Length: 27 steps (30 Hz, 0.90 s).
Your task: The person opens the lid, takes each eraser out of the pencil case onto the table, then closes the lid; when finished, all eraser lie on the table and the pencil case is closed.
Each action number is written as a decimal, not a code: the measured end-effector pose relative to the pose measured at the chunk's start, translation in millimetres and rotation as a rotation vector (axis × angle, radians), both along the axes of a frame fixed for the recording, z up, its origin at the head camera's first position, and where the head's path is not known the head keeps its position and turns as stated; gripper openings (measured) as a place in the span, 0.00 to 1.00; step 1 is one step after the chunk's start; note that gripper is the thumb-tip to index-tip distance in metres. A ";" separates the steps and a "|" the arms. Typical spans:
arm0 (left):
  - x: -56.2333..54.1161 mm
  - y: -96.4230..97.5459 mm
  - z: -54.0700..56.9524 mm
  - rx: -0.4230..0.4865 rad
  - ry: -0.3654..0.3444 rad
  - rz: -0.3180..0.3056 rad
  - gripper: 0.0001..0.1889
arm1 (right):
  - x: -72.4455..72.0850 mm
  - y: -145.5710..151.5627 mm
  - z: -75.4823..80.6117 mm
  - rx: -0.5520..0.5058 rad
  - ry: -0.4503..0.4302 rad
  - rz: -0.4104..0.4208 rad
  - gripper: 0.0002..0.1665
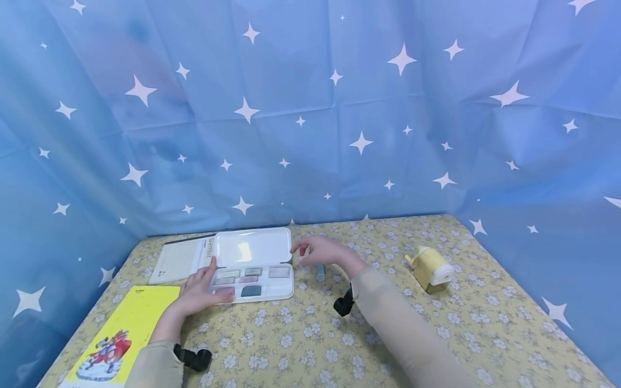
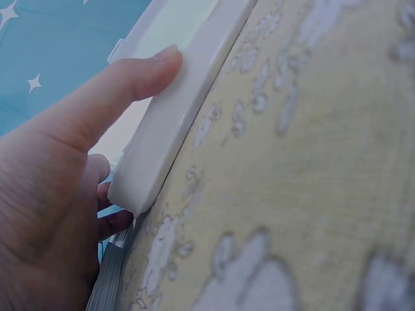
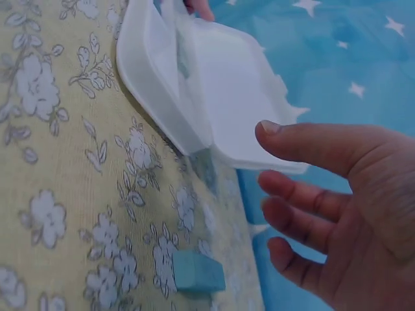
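A white paint box (image 1: 286, 291) lies with its lid (image 1: 257, 245) raised at the back; several coloured blocks sit in its compartments. My left hand (image 1: 196, 291) grips the box's left end, its thumb (image 2: 152, 71) over the front rim and fingers bent round the end. Beside the lid's right edge is my right hand (image 1: 322, 252), thumb and fingers loosely bent and apart. In the right wrist view the thumb (image 3: 311, 142) overlaps the lid's corner; whether it touches cannot be told. Below that hand a small light-blue block (image 3: 198, 272) rests on the cloth.
A yellow pencil sharpener (image 1: 432, 269) with a crank stands to the right on the flowered tablecloth (image 1: 301, 350). On the left lie a lined notepad (image 1: 179, 260) and a yellow booklet (image 1: 131, 328) with a cartoon figure. A blue starry curtain (image 1: 310, 178) hangs behind the table.
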State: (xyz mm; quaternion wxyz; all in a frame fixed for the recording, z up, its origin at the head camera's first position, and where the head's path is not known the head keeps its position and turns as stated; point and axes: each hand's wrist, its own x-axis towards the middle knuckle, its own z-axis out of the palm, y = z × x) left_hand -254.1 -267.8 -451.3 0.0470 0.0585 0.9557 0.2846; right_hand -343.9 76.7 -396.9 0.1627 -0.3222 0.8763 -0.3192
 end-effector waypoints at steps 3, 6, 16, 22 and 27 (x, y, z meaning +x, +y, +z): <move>0.2 -0.8 0.0 -0.004 0.003 0.002 0.62 | -3.0 -11.2 1.6 0.040 0.002 0.028 0.23; 0.6 -1.3 -0.1 0.000 0.006 0.003 0.62 | -5.7 -22.3 2.2 0.095 0.008 0.050 0.25; 1.2 1.7 1.8 0.005 -0.010 -0.001 0.63 | -7.4 -44.6 2.4 0.234 0.043 0.120 0.31; 1.5 1.8 3.1 -0.003 -0.007 -0.003 0.64 | -6.4 -47.2 -2.1 0.289 0.067 0.126 0.35; 1.5 0.8 2.1 -0.007 -0.011 0.002 0.63 | -7.1 -53.2 -6.5 0.333 0.139 0.161 0.33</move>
